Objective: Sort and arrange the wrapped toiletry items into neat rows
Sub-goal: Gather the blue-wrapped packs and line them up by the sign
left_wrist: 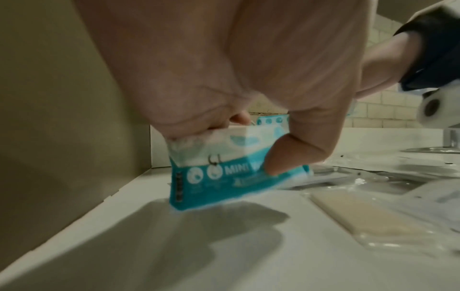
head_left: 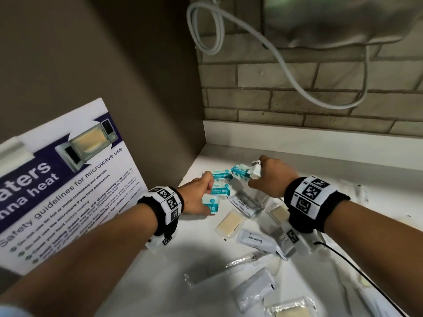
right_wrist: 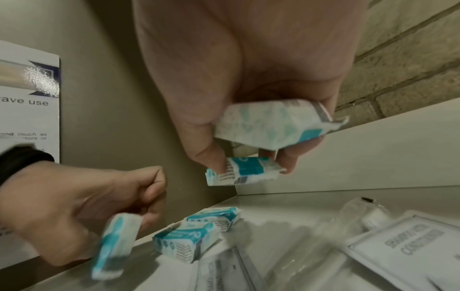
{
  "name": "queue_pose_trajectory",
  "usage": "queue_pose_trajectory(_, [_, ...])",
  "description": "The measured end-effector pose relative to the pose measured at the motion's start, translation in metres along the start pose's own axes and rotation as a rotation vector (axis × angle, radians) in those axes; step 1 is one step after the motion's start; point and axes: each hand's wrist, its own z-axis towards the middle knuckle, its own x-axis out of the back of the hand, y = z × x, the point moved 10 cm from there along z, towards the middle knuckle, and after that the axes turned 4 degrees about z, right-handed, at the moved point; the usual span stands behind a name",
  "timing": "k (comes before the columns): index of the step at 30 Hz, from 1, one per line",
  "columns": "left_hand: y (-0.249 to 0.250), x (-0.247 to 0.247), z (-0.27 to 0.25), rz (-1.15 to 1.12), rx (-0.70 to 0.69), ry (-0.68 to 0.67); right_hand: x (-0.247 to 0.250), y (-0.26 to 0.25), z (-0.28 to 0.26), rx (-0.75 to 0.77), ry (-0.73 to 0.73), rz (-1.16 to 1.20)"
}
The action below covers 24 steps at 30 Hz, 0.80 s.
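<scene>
teal-white packets (right_wrist: 199, 232) below right-hand fingers (right_wrist: 288, 157): glossy printed film | soap sachets (head_left: 230, 223): clear shiny plastic | tabletop (left_wrist: 248, 256): smooth white, slight sheen | wall (head_left: 297, 92): rough matt brick | poster (head_left: 68, 179): glossy laminate

Head view: high, looking forward and down over both forearms at the white counter (head_left: 199, 259), brick wall (head_left: 297, 88) behind. Left wrist view: low, just above the counter, looking along the left hand (left_wrist: 224, 69), very near. Right wrist view: higher, looking down past the right hand (right_wrist: 236, 69). All three share the teal packets (right_wrist: 196, 232) near the corner.
</scene>
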Motion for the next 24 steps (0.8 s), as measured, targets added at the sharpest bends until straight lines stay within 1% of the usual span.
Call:
queue_pose_trajectory(2, [-0.003,-0.01,-0.005,0.04,-0.007,-0.053,0.001,-0.002,-0.004,0.007,0.006,0.003])
queue_pose_trajectory(3, [-0.004,-0.012,-0.008,0.051,-0.008,-0.054,0.001,-0.004,-0.006,0.015,0.009,-0.005])
queue_pose_trajectory(8, [-0.007,0.002,-0.008,-0.018,0.022,0.038,0.003,-0.01,-0.012,0.063,0.014,0.021])
queue_pose_trajectory(11, [-0.008,0.006,-0.003,0.154,0.023,0.052,0.004,-0.012,-0.015,0.087,0.006,0.045])
queue_pose_trajectory(13, [-0.002,0.014,-0.004,0.186,0.027,0.108,0.006,-0.013,-0.017,0.107,0.0,0.055])
queue_pose_trajectory(14, [0.003,0.023,-0.007,0.132,0.023,0.168,0.006,-0.015,-0.016,0.117,-0.002,0.066])
queue_pose_trajectory(16, [0.016,0.043,-0.013,-0.121,0.005,0.272,0.009,-0.018,-0.018,0.127,-0.002,0.084])
queue_pose_trajectory(17, [0.024,0.05,-0.016,-0.254,-0.02,0.28,0.009,-0.02,-0.017,0.131,-0.005,0.089])
queue_pose_trajectory(19, [0.043,0.052,-0.019,-0.416,-0.072,0.225,0.008,-0.025,-0.019,0.138,-0.01,0.091])
queue_pose_trajectory(21, [0.057,0.05,-0.019,-0.47,-0.113,0.179,0.007,-0.031,-0.02,0.158,-0.016,0.095])
queue_pose_trajectory(22, [0.059,0.05,-0.018,-0.464,-0.119,0.189,0.006,-0.034,-0.022,0.167,-0.021,0.106])
queue_pose_trajectory(24, [0.058,0.055,-0.019,-0.416,-0.11,0.275,0.006,-0.039,-0.027,0.181,-0.023,0.16])
